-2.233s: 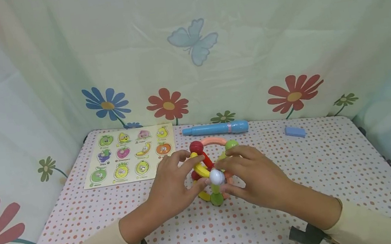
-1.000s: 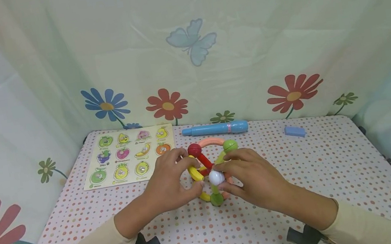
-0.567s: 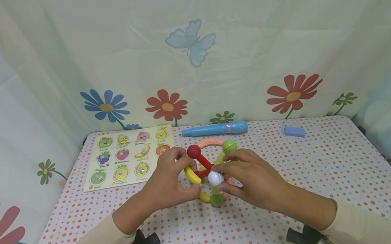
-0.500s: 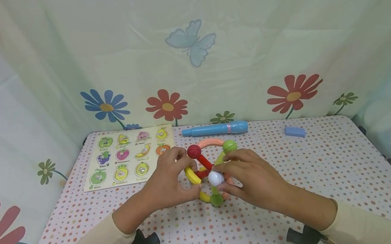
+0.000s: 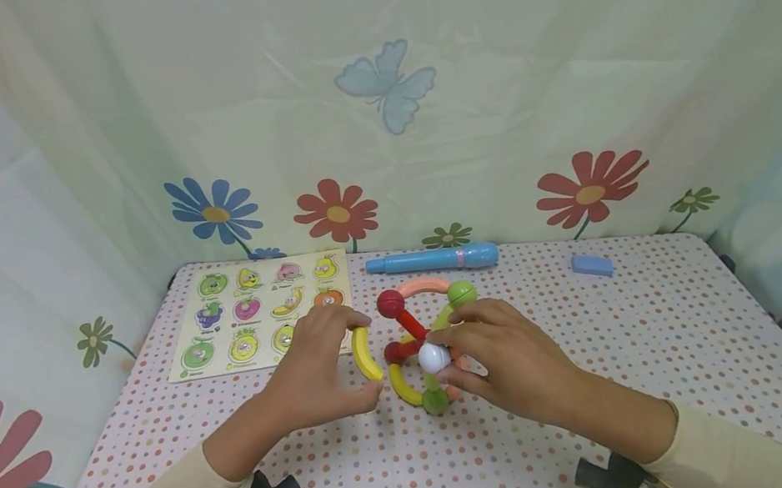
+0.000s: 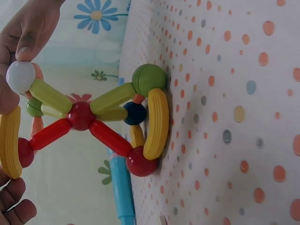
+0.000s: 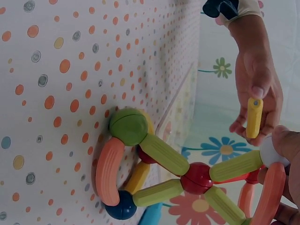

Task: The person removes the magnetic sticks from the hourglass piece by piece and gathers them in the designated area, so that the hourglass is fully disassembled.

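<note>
Left hand now pinches a curved yellow plastic stick clear of the multicoloured ball-and-stick frame, leaving a top gap; right hand grips its white ball

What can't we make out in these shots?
- Fruit board, lower right part: head view, behind the left hand.
- Board captions: head view, too small to read.
- Most of the left hand: left wrist view, cut off by left edge.
- Most of the right hand: right wrist view, cut off by right edge.
</note>
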{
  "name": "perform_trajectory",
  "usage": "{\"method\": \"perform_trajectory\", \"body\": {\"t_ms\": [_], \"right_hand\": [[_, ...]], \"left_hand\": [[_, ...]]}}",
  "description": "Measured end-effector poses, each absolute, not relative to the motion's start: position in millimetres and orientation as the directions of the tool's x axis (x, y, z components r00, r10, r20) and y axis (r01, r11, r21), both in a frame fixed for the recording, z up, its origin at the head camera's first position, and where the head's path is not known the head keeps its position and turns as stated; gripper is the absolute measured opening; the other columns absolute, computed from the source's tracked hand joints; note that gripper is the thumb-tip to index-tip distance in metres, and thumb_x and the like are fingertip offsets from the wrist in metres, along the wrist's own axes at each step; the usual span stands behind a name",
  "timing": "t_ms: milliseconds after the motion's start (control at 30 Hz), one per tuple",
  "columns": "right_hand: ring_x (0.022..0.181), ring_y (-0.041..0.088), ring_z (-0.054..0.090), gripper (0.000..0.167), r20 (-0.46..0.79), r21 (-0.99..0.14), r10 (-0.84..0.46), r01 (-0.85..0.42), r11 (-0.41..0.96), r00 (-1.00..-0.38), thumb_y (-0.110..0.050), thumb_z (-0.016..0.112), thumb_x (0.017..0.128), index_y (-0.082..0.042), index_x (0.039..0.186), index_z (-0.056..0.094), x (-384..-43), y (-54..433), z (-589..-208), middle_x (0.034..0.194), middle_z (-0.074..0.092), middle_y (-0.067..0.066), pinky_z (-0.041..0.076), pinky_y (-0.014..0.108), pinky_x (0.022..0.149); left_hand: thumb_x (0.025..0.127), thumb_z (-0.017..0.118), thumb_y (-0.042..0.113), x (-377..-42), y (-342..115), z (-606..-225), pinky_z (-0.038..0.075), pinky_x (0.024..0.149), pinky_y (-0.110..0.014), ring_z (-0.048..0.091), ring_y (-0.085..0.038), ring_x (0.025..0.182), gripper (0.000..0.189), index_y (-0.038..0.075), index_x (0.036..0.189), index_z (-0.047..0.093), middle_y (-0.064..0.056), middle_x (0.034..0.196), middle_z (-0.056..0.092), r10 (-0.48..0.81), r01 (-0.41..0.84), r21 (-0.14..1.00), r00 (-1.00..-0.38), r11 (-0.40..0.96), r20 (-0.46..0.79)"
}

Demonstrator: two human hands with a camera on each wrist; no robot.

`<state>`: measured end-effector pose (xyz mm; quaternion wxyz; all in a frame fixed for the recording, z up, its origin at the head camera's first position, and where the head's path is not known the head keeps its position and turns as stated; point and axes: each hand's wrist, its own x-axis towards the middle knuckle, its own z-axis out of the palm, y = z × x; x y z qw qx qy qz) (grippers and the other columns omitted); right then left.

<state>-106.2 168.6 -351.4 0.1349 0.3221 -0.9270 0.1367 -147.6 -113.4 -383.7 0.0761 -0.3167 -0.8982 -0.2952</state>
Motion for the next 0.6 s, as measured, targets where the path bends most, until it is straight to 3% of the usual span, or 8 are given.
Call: {"method": "perform_trajectory", "body": {"t_ms": [200,400,600], "right_hand": [[0.122,0.023,0.053,0.055,0.344,-0.172,-0.565,-0.642,0.747,-0.750,-0.035,0.091,0.076,-0.018,0.125,0.073,-106,170,-352,0.113,0.071,-0.004,0.047,0.048,0.102],[0.124,0.023,0.052,0.055,0.353,-0.169,-0.584,-0.664,0.728,-0.731,-0.035,0.091,0.077,-0.016,0.125,0.072,-106,171,-353,0.118,0.071,-0.003,0.046,0.047,0.105],[0.126,0.024,0.052,0.056,0.362,-0.161,-0.584,-0.665,0.729,-0.727,-0.036,0.091,0.077,-0.015,0.124,0.072,-106,171,-353,0.120,0.070,-0.001,0.044,0.048,0.107]], "left_hand": [[0.065,0.088,0.036,-143,-127,-389,0.044,0.099,-0.046,0.044,-0.015,0.118,0.072,0.018,0.128,0.058,0.008,0.126,0.056,0.495,0.554,0.491,-0.830,0.672,0.259],[0.068,0.088,0.034,-140,-145,-400,0.044,0.105,-0.046,0.046,-0.019,0.127,0.077,0.015,0.135,0.057,0.004,0.133,0.055,0.482,0.479,0.461,-0.868,0.747,0.122],[0.065,0.088,0.032,-139,-163,-415,0.047,0.101,-0.043,0.048,-0.017,0.122,0.078,0.012,0.134,0.058,0.005,0.127,0.056,0.475,0.452,0.454,-0.877,0.768,0.070]]}}
